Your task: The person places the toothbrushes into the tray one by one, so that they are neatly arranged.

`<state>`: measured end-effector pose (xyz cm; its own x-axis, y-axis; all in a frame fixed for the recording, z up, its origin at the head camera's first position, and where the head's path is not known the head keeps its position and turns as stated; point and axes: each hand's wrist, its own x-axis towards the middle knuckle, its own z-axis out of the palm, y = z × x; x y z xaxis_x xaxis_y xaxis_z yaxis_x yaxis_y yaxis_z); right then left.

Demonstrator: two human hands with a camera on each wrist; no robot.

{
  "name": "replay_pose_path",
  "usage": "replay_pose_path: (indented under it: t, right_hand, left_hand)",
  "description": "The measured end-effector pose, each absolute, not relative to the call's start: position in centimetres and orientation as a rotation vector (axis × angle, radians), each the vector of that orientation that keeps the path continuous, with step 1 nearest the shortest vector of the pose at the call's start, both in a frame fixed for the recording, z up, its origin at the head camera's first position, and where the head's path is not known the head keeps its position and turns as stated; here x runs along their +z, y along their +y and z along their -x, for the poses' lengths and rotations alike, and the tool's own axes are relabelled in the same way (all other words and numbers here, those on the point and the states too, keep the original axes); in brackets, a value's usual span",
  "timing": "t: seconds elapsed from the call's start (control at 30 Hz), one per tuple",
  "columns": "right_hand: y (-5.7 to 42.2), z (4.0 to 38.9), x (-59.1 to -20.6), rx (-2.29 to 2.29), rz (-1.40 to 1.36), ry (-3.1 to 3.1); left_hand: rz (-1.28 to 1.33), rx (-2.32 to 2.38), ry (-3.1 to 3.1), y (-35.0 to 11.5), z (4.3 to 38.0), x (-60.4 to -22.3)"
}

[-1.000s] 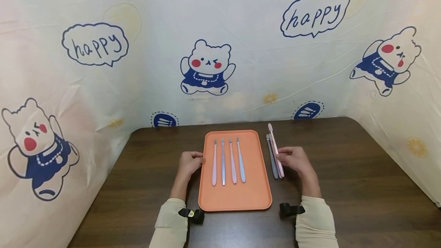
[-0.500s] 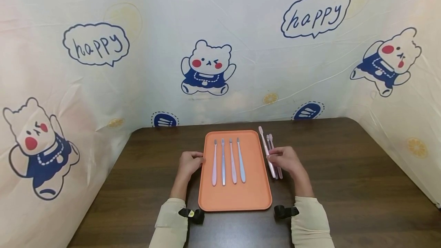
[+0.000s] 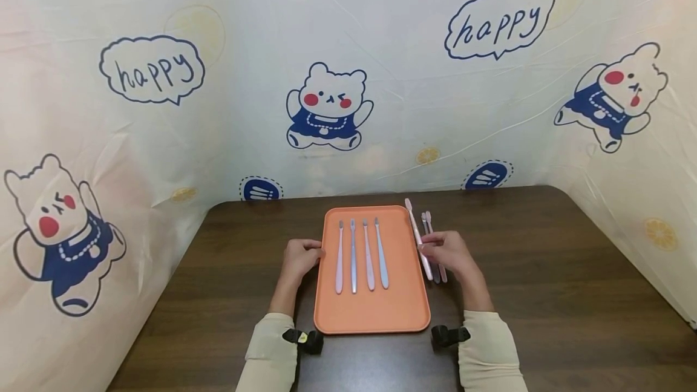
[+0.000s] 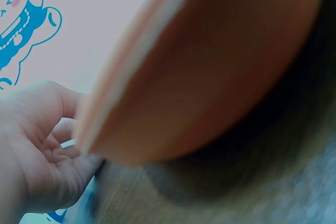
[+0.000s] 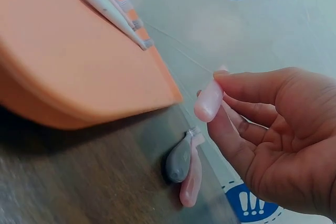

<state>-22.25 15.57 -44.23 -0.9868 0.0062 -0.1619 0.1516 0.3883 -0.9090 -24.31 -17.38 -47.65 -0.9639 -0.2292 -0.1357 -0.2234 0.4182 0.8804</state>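
My right hand (image 3: 449,254) pinches a pink toothbrush (image 3: 414,222) between thumb and fingers, over the right edge of the orange tray (image 3: 370,314). In the right wrist view the brush's rounded handle end (image 5: 210,102) points toward the camera. Below it on the table lie a grey toothbrush (image 5: 179,161) and another pink one (image 5: 192,179), side by side. My left hand (image 3: 298,259) holds the tray's left rim, fingers and thumb at the edge in the left wrist view. Several toothbrushes (image 3: 369,268), pink and blue, lie in a row on the tray, heads away from me.
The dark wooden table (image 3: 229,295) extends around the tray. Behind and at both sides hangs a pale curtain (image 3: 381,156) printed with cartoon bears. Black wrist cameras (image 3: 310,342) are strapped on both sleeves.
My right hand has moved left with the pink toothbrush, from above the other brushes to the tray's right edge. The grey and other pink brush stay on the table. My left hand has not moved.
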Motion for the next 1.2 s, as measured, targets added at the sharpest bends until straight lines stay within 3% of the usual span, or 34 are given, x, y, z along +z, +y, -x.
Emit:
replay_pose_path:
  t: [1.2]
  right_hand:
    - [13.2, 22.6, -45.1, -1.586, -0.121, 2.538]
  left_hand:
    - [-0.433, -1.639, -2.641, -17.2, 24.2, -47.5]
